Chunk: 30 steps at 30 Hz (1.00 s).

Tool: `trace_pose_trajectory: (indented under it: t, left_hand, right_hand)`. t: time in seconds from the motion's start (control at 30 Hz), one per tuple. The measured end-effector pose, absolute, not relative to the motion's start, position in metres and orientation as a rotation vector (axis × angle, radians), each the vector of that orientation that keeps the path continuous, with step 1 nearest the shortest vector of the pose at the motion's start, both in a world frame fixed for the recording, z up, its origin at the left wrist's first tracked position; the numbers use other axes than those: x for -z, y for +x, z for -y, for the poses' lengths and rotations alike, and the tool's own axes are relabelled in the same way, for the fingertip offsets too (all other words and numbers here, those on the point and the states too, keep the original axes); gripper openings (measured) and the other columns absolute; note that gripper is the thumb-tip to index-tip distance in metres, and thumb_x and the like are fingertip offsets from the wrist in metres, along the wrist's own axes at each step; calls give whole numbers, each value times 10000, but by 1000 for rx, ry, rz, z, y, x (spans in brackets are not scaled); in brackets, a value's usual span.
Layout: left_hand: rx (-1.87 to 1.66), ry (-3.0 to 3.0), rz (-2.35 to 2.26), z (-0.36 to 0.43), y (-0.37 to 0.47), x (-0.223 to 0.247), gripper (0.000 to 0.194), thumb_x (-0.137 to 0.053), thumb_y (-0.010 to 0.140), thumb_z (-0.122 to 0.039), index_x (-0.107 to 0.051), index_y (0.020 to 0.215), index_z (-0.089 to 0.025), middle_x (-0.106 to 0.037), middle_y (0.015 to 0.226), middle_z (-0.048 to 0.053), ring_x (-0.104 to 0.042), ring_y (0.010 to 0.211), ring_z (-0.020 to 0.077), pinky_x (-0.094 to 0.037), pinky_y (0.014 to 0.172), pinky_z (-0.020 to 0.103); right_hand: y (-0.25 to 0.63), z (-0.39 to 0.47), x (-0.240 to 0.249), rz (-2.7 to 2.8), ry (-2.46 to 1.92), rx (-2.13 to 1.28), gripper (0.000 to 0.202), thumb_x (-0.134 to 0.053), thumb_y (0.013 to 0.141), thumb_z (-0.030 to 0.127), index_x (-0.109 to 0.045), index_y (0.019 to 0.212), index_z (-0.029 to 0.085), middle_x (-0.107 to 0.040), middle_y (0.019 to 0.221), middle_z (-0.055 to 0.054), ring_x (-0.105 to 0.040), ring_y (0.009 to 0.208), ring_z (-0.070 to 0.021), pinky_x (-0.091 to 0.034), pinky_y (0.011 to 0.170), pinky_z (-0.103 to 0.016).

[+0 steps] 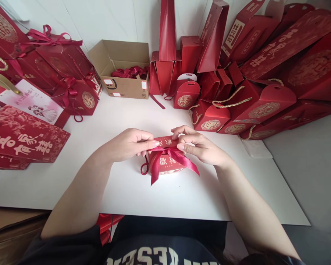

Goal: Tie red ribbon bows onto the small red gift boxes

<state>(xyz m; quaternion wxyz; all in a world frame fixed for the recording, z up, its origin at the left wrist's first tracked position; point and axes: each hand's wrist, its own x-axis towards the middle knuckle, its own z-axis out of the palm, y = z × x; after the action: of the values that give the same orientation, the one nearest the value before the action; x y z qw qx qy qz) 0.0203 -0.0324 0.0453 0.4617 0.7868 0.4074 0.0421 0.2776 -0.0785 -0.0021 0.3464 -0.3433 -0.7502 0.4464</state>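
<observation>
A small red gift box (165,168) with gold and white characters sits on the white table in front of me. Across its top runs a crimson satin ribbon (155,170), knotted in the middle, with two tails hanging over the near side. My left hand (132,142) pinches the ribbon between thumb and fingers at the box's left edge. On the other side, my right hand (200,145) has thumb and fingers closed on the ribbon, its index finger arched over the box. A dark red twisted cord loop (145,167) lies beside the box's left side. The fingertips partly cover the ribbon.
A cardboard carton (127,88) holding crimson ribbons stands at the back. Red gift boxes (264,109) with rope handles are stacked on the right. More red boxes (30,136) and a printed card (33,103) occupy the left. The table's front edge (165,217) runs near my body.
</observation>
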Motion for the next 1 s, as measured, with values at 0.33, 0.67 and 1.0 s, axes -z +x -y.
trace_pose_trajectory:
  t: [0.33, 0.67, 1.0]
  left_hand:
    - [-183, 1958, -1009, 31, 24, -40, 412, -515, 900, -488, -568, 654, -161, -502, 606, -19, -428, 558, 94, -290, 518, 237]
    - [-370, 1829, -1180, 30, 26, -33, 462, -552, 888, -507, -523, 590, -155, -507, 542, -24, -464, 516, 80, -353, 514, 217]
    - [-347, 1779, -1180, 28, 26, -32, 431, -614, 852, -519, -604, 630, -150, -593, 551, 4, -528, 511, 89, -415, 485, 200]
  right_hand:
    - [273, 75, 11, 1861, -910, -1055, 344, -589, 946, 340, -567, 635, 194, -538, 1088, -44, -524, 1173, -220, -384, 1062, -405]
    - [266, 87, 2, 1776, -1083, -660, 108, -589, 946, 327, -581, 919, 222, -564, 930, -30, -555, 912, -179, -440, 875, -351]
    - [261, 96, -4, 1833, -1184, -954, 194, -560, 960, 341, -523, 828, 204, -556, 747, 16, -492, 638, -114, -401, 598, -260]
